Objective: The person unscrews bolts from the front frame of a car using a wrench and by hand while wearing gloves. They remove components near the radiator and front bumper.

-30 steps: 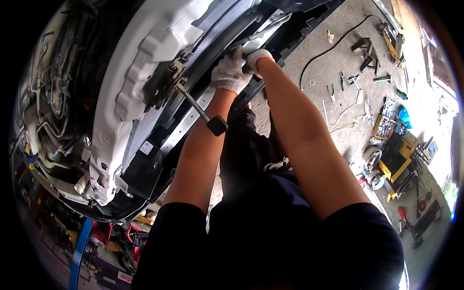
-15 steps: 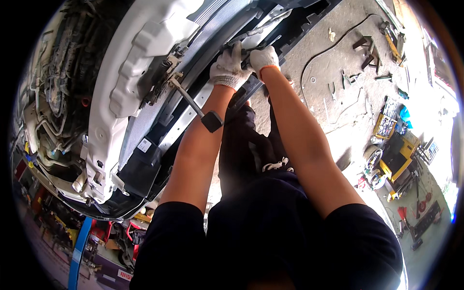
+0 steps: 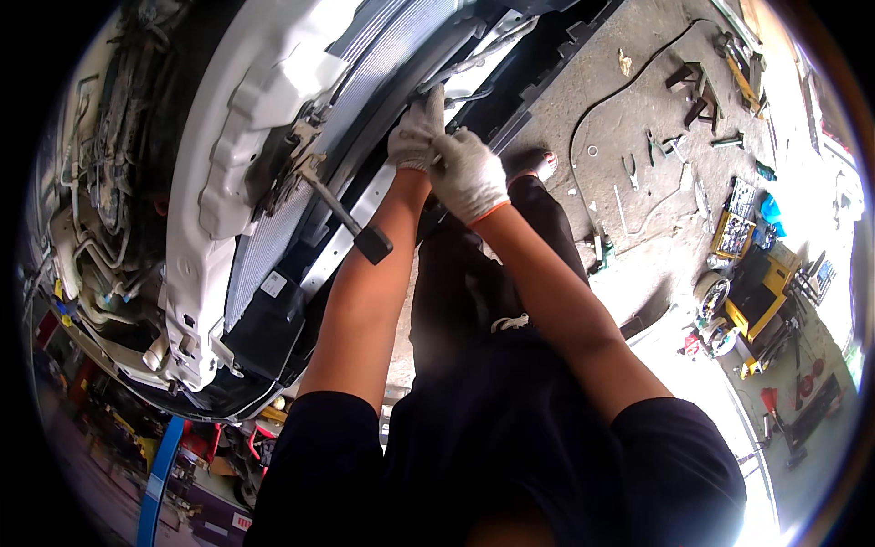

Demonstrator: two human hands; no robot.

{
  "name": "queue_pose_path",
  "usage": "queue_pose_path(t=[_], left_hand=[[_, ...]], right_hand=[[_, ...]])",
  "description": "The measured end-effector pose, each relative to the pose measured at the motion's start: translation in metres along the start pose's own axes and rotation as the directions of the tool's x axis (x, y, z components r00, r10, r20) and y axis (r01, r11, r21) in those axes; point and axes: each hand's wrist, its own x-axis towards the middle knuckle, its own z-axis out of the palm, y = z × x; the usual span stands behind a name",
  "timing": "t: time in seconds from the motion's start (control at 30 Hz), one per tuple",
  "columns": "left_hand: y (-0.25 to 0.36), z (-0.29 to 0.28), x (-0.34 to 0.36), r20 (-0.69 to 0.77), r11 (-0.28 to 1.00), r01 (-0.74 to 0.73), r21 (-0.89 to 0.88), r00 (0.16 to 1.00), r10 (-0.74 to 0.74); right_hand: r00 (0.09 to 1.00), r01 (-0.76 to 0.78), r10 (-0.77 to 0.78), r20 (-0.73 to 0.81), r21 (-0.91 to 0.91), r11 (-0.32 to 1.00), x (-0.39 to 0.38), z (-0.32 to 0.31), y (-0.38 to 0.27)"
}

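Observation:
Both my hands wear whitish knit gloves and meet at the open front of a car. My left hand (image 3: 416, 137) is beside the dark bar in front of the radiator (image 3: 365, 68), one finger stretched upward and the rest partly hidden. Close against it, my right hand (image 3: 470, 177) is closed, its fingertips at the left palm. Whatever lies between the hands is too small or covered to make out. Just beyond them runs a thin black cable (image 3: 471, 97). A metal rod ending in a black block (image 3: 372, 244) sticks out near my left forearm.
The white front panel (image 3: 205, 182) and engine bay are at left. A long black plastic trim (image 3: 547, 77) extends beyond my hands. On the concrete floor at right lie pliers (image 3: 631, 171), a black hose (image 3: 583, 114), a metal stand (image 3: 697, 94) and a yellow toolbox (image 3: 761, 292).
My right hand has come nearer and leftward, from the dark parts beyond to against my left hand. The left hand has shifted slightly left. My right foot now shows on the floor.

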Motion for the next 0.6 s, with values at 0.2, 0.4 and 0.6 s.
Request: queue_pose_path(t=[0.2, 0.4, 0.6], left_hand=[[0.012, -0.022, -0.01, -0.094, 0.983, -0.059, -0.172, 0.995, 0.043], [0.03, -0.034, -0.009, 0.039, 0.983, 0.105, -0.149, 0.994, -0.1], [0.043, -0.038, -0.004, 0.094, 0.97, 0.242, -0.009, 0.966, -0.24]], right_hand=[[0.998, -0.022, 0.013, 0.058, 0.153, 0.988, -0.018, 0.012, -0.012], [1.0, 0.013, -0.006, -0.019, 0.354, 0.935, -0.028, 0.028, 0.003], [0.993, -0.015, 0.067, -0.092, 0.479, 0.878, -0.03, 0.017, 0.002]])
